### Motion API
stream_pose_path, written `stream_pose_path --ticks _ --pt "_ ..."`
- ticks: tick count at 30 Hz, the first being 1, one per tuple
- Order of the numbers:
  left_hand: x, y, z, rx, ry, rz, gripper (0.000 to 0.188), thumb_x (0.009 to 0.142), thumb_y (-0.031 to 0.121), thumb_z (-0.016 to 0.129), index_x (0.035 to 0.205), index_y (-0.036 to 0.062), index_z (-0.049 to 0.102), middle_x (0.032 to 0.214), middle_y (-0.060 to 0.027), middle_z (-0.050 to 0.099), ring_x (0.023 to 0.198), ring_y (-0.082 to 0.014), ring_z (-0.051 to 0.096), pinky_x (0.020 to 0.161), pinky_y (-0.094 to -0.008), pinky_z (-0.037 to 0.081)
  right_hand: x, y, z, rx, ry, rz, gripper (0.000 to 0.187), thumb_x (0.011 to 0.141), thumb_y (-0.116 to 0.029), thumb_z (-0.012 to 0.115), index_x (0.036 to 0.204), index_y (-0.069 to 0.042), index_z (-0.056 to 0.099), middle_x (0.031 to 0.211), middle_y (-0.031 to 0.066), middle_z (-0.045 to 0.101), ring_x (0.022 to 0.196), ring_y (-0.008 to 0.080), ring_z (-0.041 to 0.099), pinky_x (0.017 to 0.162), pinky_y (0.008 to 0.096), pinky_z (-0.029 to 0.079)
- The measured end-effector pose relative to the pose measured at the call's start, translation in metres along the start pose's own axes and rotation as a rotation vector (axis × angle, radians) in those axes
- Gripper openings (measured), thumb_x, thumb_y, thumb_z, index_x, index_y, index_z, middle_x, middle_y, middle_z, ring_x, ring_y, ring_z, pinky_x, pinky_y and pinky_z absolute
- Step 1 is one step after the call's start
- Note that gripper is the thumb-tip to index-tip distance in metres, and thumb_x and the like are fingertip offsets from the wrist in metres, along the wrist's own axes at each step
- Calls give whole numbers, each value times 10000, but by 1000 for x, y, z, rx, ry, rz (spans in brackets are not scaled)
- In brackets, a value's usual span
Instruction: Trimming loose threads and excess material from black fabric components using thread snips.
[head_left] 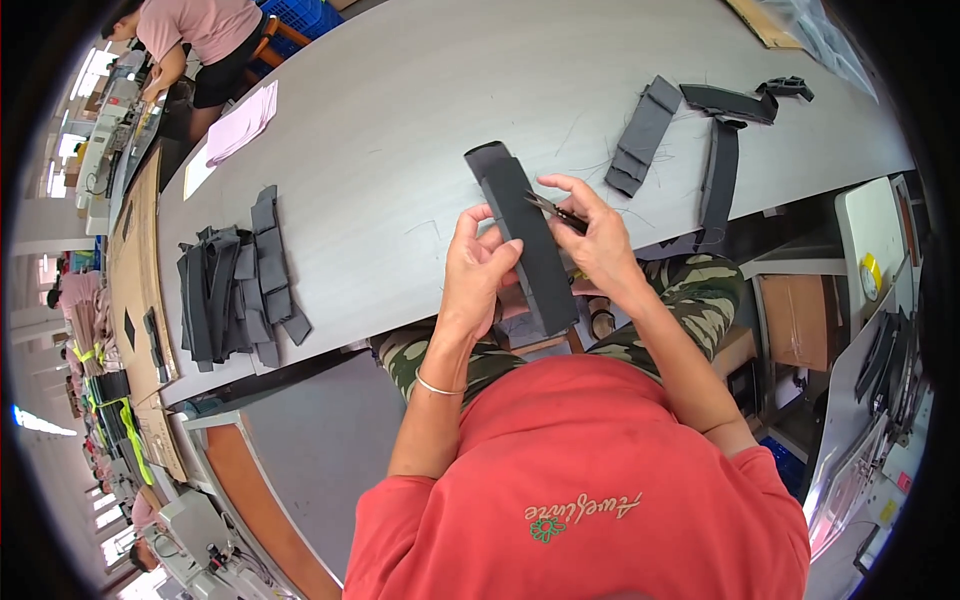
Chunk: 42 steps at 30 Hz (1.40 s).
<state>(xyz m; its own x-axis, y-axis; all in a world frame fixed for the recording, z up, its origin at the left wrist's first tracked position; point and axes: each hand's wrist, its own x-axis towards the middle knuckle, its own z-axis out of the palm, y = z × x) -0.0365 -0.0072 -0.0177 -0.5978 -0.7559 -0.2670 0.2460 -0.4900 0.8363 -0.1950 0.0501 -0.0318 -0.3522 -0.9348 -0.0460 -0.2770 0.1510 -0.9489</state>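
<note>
A dark grey folded fabric strip (pixel 528 240) is held up over the table's near edge, tilted, with its top end leaning left. My left hand (pixel 478 262) is closed on its left edge, thumb lying across the front. In my right hand (pixel 597 240) is a pair of small thread snips (pixel 560 212), its blades against the strip's right edge. The index finger of that hand is raised beside the blades. More strips of the same cloth lie to the right, the nearest a pleated strip (pixel 643 136) with loose threads around it.
To the left lies a pile of dark strips (pixel 235 285) on the grey table (pixel 400 110). Pink sheets (pixel 243 125) rest near the far left edge. Beyond them a person in a pink shirt (pixel 200 25) leans over a sewing machine. A cardboard box (pixel 797 320) stands below right.
</note>
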Motion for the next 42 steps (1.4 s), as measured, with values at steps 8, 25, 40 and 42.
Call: stream_pose_path --ticks 8,25,40,42 --pt "-2 -1 -5 -6 23 -4 509 907 -15 491 1357 -1 253 989 -103 627 830 -122 623 683 -292 584 -8 -8 -18 -390 141 -445 245 787 -102 663 1027 -144 682 763 43 570 723 236 550 660 357 454" --pt "-5 1 2 -36 8 26 626 866 -102 493 1394 40 190 1125 -172 612 915 -195 648 708 -327 606 -2 0 -25 23 166 -90 197 891 -159 574 1047 -99 677 780 42 635 688 105 568 625 283 439" --pt "-1 9 -11 192 54 118 595 845 -93 519 1389 -24 287 1022 -120 664 765 -92 633 542 -197 523 -25 -13 -39 -358 -212 -469 120 775 -80 647 889 -82 683 766 57 638 678 224 590 621 330 454" --pt "-1 8 -10 159 81 106 596 845 -93 519 1390 -24 288 1023 -122 663 770 -94 633 547 -201 528 -24 -8 -40 -321 -187 -455 107 777 -84 648 879 -84 682 760 52 640 681 221 593 618 330 454"
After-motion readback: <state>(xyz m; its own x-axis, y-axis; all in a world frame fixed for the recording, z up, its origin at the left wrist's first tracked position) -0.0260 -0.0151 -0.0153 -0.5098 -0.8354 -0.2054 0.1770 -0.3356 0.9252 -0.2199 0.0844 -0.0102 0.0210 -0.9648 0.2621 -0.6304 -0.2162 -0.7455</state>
